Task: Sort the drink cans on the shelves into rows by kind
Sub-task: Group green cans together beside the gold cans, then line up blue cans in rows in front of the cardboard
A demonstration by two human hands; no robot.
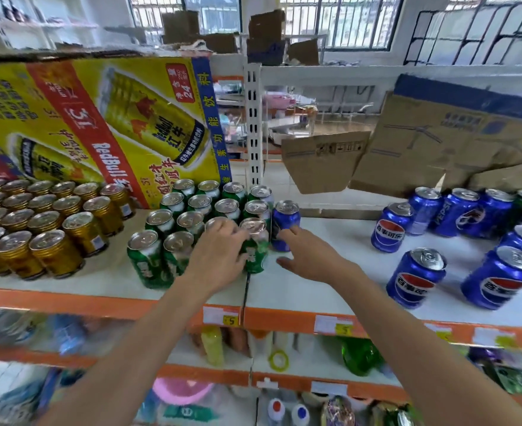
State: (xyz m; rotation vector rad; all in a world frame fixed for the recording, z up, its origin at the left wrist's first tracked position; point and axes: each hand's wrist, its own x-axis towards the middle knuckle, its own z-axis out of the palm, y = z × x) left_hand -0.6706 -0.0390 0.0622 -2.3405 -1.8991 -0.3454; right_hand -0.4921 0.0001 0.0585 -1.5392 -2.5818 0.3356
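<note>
The left hand (pixel 222 256) grips a green can (pixel 255 247); the right hand (pixel 305 256), fingers spread, reaches the stray Pepsi can (pixel 285 224), which should be lifted straight out.

A large yellow carton (pixel 99 124) printed with gold cans stood at the back of the shelf on the left. To the right, flattened brown cardboard (pixel 437 142) leaned against the back, one flap (pixel 324 161) hanging forward. A white slotted upright post (pixel 253 124) rose between the two bays. Price tags (pixel 221 315) were stuck along the orange front edge (pixel 69 302). Below, a green bottle (pixel 359 355) and a pink bowl (pixel 179 390) showed, blurred. Barred windows (pixel 339 20) lined the far wall.
</note>
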